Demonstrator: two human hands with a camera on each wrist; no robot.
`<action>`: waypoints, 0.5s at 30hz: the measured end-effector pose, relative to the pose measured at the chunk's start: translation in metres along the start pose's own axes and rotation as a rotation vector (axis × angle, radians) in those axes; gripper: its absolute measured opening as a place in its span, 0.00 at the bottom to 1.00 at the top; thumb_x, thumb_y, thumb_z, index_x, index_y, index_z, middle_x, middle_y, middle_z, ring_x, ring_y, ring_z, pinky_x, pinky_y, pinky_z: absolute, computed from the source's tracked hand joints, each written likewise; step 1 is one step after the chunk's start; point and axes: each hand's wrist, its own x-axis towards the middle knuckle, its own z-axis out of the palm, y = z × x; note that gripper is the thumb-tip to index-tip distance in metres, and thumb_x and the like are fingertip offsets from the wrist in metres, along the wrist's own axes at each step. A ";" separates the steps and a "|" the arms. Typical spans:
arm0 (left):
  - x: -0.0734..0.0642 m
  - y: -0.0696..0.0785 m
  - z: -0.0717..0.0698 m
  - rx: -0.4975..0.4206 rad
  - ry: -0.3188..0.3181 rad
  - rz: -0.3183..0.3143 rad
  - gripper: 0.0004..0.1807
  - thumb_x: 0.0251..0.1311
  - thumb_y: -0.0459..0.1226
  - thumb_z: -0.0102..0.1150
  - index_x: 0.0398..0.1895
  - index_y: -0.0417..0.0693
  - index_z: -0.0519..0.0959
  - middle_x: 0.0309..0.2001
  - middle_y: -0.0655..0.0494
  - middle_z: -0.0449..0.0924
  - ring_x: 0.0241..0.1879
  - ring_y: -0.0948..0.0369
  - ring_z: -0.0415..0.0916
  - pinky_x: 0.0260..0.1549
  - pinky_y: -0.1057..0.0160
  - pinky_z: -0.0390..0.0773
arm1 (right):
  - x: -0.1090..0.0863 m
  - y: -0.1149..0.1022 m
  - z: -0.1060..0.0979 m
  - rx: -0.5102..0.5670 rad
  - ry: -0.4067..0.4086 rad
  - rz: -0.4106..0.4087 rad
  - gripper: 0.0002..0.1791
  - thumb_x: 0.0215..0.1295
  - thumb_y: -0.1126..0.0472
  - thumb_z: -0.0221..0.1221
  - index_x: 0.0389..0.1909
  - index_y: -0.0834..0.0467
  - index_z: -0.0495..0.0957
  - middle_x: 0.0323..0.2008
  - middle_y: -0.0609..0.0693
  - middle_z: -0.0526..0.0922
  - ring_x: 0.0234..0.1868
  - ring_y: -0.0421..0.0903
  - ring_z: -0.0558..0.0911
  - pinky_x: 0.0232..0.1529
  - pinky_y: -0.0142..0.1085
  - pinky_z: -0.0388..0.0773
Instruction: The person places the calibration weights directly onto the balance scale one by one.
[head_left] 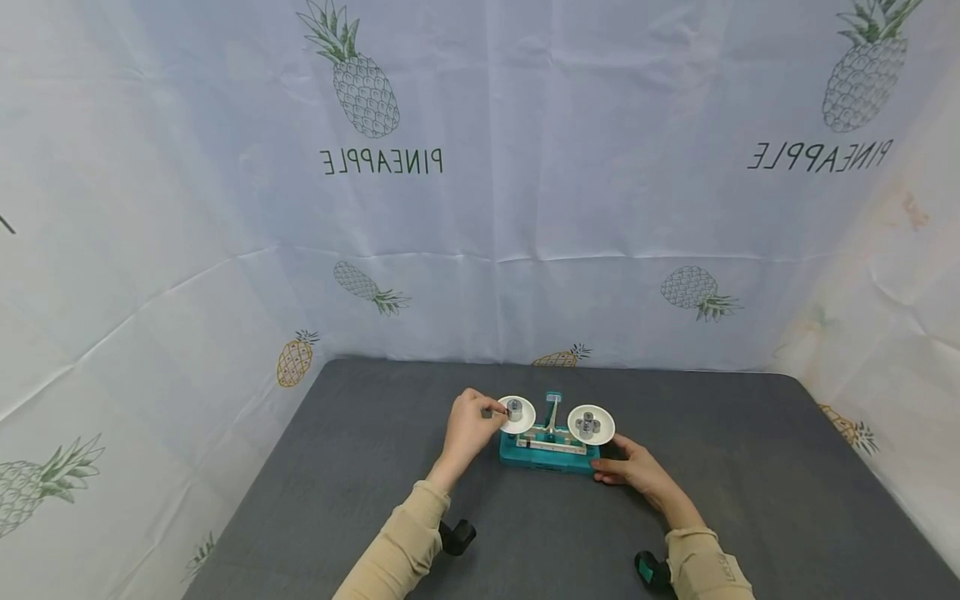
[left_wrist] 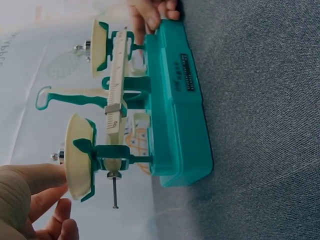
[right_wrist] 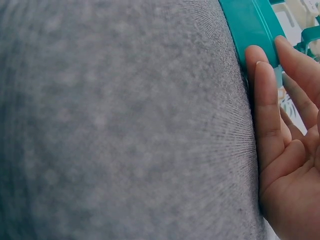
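Note:
A balance scale (head_left: 551,457) with a teal base stands on the grey table. My left hand (head_left: 467,429) is at the rim of its left pan (left_wrist: 80,160), thumb and index finger drawn close together. The pan hides those fingertips in the left wrist view, so I cannot tell what they pinch. A metal weight (head_left: 514,408) stands in this pan, and several metal weights (head_left: 588,424) sit together in the right pan (head_left: 606,433). My right hand (head_left: 637,471) grips the right end of the base (right_wrist: 255,25), fingers against its front and top.
The grey table (head_left: 360,467) extends around the scale on all sides. Behind it hangs a pale cloth (head_left: 525,192) printed with pineapples. A metal slider (left_wrist: 114,108) sits on the scale's beam, and a screw (left_wrist: 115,192) sticks out at the beam's left end.

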 end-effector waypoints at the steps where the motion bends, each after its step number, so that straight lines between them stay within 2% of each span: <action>1: 0.000 0.000 0.000 -0.002 -0.003 -0.001 0.03 0.48 0.34 0.66 0.26 0.44 0.86 0.33 0.47 0.73 0.30 0.61 0.62 0.30 0.67 0.61 | 0.000 0.000 0.000 -0.001 0.001 -0.002 0.47 0.57 0.59 0.64 0.70 0.67 0.47 0.42 0.55 0.79 0.33 0.40 0.85 0.36 0.32 0.81; 6: 0.000 -0.001 0.000 0.000 -0.013 0.000 0.03 0.49 0.34 0.66 0.27 0.44 0.86 0.32 0.47 0.73 0.29 0.62 0.63 0.29 0.67 0.62 | 0.000 -0.001 0.001 0.004 0.017 0.007 0.46 0.57 0.60 0.64 0.71 0.66 0.48 0.48 0.63 0.75 0.33 0.41 0.85 0.36 0.32 0.81; 10: 0.000 -0.002 0.000 0.010 -0.018 -0.009 0.03 0.49 0.34 0.65 0.26 0.45 0.86 0.32 0.48 0.74 0.29 0.63 0.63 0.29 0.67 0.62 | -0.001 -0.002 0.002 0.003 0.023 0.005 0.47 0.57 0.61 0.64 0.70 0.68 0.46 0.54 0.70 0.69 0.33 0.41 0.85 0.36 0.32 0.81; 13: 0.000 -0.002 0.000 0.014 -0.021 -0.011 0.03 0.49 0.35 0.65 0.26 0.46 0.86 0.31 0.50 0.74 0.28 0.63 0.63 0.29 0.67 0.63 | -0.001 -0.002 0.002 0.001 0.023 0.003 0.47 0.57 0.61 0.63 0.70 0.69 0.46 0.54 0.71 0.68 0.33 0.41 0.84 0.35 0.32 0.81; 15: -0.001 -0.003 0.000 0.015 -0.023 -0.012 0.03 0.49 0.35 0.65 0.26 0.46 0.86 0.30 0.51 0.73 0.28 0.63 0.63 0.29 0.67 0.63 | -0.001 -0.002 0.002 0.003 0.023 0.007 0.47 0.57 0.61 0.63 0.70 0.68 0.47 0.52 0.68 0.71 0.32 0.41 0.84 0.35 0.32 0.81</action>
